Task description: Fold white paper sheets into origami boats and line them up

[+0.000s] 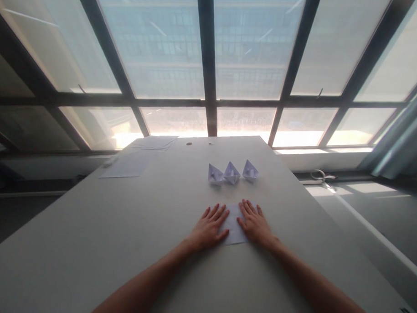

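Observation:
A small sheet of white paper (234,227) lies flat on the table between my hands. My left hand (209,227) rests palm down over its left side, fingers spread. On the right side lies my right hand (254,223), also flat with fingers apart. Both hands cover the paper's side edges. Just beyond them stand three folded paper boats: a left one (215,175), a middle one (231,173) close beside it, and a right one (250,171) a little apart.
Loose white paper sheets (126,166) lie at the far left of the white table (152,209). Two small round items, one a dark disc (189,144), are near the far edge. Large windows (174,45) rise behind. A curtain (400,136) hangs at right.

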`<state>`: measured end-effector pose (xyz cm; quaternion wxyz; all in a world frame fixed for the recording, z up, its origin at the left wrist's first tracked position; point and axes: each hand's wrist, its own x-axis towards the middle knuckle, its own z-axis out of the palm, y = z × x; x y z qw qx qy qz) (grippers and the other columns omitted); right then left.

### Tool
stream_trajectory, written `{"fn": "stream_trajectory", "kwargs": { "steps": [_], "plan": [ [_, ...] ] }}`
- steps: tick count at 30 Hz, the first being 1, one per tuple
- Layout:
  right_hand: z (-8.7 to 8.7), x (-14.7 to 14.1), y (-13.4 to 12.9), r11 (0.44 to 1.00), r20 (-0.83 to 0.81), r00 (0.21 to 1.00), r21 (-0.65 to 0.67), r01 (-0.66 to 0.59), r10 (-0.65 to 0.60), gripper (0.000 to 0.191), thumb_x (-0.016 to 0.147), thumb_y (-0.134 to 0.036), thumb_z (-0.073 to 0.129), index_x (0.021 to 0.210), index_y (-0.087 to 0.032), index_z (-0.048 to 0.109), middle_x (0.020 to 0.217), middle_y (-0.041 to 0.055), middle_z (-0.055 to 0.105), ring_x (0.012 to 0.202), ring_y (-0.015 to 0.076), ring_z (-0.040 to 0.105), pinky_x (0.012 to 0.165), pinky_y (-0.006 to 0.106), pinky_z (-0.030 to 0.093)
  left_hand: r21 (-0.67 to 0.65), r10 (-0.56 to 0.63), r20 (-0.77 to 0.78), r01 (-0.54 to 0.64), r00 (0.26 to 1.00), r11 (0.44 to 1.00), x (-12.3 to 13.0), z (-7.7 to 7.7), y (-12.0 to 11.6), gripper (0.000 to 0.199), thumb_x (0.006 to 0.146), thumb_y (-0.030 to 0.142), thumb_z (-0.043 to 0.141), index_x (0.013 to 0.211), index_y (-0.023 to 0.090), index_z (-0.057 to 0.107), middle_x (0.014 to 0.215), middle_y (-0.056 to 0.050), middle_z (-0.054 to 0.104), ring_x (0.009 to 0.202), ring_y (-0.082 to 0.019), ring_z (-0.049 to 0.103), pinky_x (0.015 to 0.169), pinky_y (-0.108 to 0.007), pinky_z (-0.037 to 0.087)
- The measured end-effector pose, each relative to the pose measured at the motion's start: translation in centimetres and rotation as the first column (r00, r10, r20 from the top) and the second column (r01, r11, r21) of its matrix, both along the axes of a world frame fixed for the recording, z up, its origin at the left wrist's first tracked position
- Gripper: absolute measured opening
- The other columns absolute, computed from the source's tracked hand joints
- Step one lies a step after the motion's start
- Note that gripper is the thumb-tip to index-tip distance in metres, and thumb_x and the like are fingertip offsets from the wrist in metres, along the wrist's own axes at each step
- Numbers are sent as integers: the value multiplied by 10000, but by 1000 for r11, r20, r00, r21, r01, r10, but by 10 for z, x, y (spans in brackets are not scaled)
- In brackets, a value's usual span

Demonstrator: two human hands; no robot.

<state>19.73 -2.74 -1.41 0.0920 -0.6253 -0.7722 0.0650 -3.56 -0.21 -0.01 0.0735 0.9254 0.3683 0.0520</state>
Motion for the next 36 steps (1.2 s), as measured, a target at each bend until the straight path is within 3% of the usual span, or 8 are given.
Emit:
{"fn": "stream_trajectory", "kwargs": {
  "steps": [5, 10, 15, 20, 27, 33, 36],
  "plan": [
    [-4, 7, 6, 995, -5, 996, 20, 93, -93, 613, 985, -402, 277, 1523, -108, 266, 1595, 114, 191, 1478, 259, 129, 1173, 536, 46, -6, 18, -17, -18, 1000, 1000, 0, -4, 2, 716, 961, 627, 302, 1550, 234, 201, 1616, -51, 144, 1490, -259, 84, 1198, -450, 77],
    [-5, 12, 9, 990, -87, 987, 40, 138, -134, 594, 965, -356, 333, 1501, -101, 319, 1576, 131, 261, 1468, 256, 177, 1174, 516, 92, -3, 33, 4, -33, 999, 999, 0, -4, 1, 733, 958, 626, 310, 1555, 220, 182, 1614, -61, 151, 1489, -252, 103, 1199, -438, 79],
    [-5, 19, 8, 979, -242, 963, 129, 157, -122, 523, 920, -299, 422, 1414, -133, 462, 1466, 137, 461, 1394, 256, 344, 1167, 473, 187, -16, 6, 1, -6, 1000, 1000, 0, 2, -1, 621, 970, 592, 328, 1528, 331, 251, 1616, -14, 156, 1489, -264, 96, 1190, -478, 87],
    [-7, 25, 14, 954, -365, 929, 247, 168, -69, 491, 860, -286, 508, 1326, -135, 539, 1309, 142, 572, 1221, 266, 502, 1097, 435, 344, -21, 6, -5, -6, 1000, 1000, 1, 5, -1, 618, 967, 574, 362, 1527, 338, 253, 1617, -16, 156, 1489, -268, 98, 1188, -485, 99],
    [-12, 29, 23, 912, -594, 804, 303, 276, -46, 450, 848, -246, 485, 1280, -143, 554, 1270, 145, 565, 1126, 258, 560, 996, 432, 463, -25, 7, -6, -7, 1000, 1000, 1, 3, 0, 618, 963, 572, 371, 1524, 339, 259, 1618, -17, 151, 1489, -271, 95, 1187, -491, 99],
    [-12, 34, 22, 905, -679, 729, 253, 341, -85, 446, 810, -276, 529, 1228, -134, 590, 1217, 158, 600, 801, 204, 619, 803, 392, 539, -28, 6, -7, -6, 1000, 1000, 2, 2, 1, 623, 962, 575, 363, 1526, 334, 256, 1620, -13, 143, 1490, -266, 83, 1190, -487, 80],
    [-11, 38, 21, 900, -745, 654, 186, 394, -133, 486, 804, -309, 551, 1251, -121, 567, 1136, 155, 642, 662, 163, 600, 701, 345, 537, -33, 9, -9, -9, 1000, 999, 3, 2, 0, 623, 964, 580, 351, 1527, 331, 256, 1620, -11, 138, 1491, -265, 79, 1190, -487, 74]
  ]
}}
